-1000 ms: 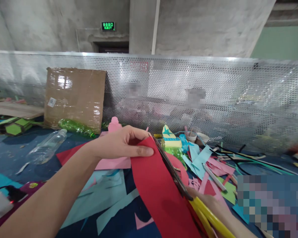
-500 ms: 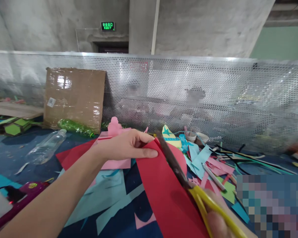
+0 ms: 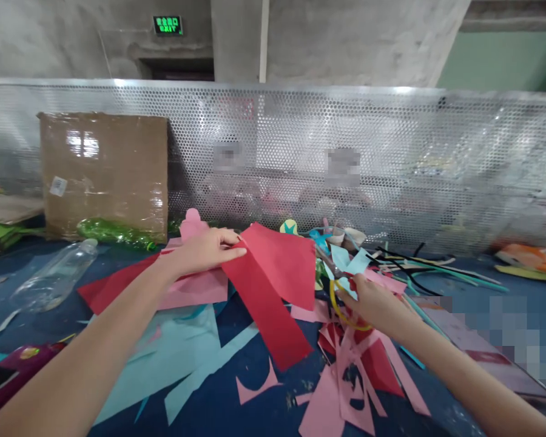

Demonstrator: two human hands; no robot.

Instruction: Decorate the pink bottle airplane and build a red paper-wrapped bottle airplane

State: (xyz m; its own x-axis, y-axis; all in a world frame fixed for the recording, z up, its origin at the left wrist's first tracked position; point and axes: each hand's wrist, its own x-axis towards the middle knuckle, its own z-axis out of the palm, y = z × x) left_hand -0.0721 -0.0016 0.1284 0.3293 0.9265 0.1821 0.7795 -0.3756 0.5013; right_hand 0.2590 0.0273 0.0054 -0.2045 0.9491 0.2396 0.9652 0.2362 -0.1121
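Red paper (image 3: 264, 291), narrow in front, broader behind, left hand (image 3: 212, 247) pinching it, right hand (image 3: 370, 297) gripping scissors (image 3: 334, 267)

A red paper strip (image 3: 272, 315) is pinched by the left hand (image 3: 209, 250); to the strip's right, yellow-handled scissors (image 3: 333, 297) are held by the right hand (image 3: 374, 301), and pink paper scraps (image 3: 324, 402) are strewn.
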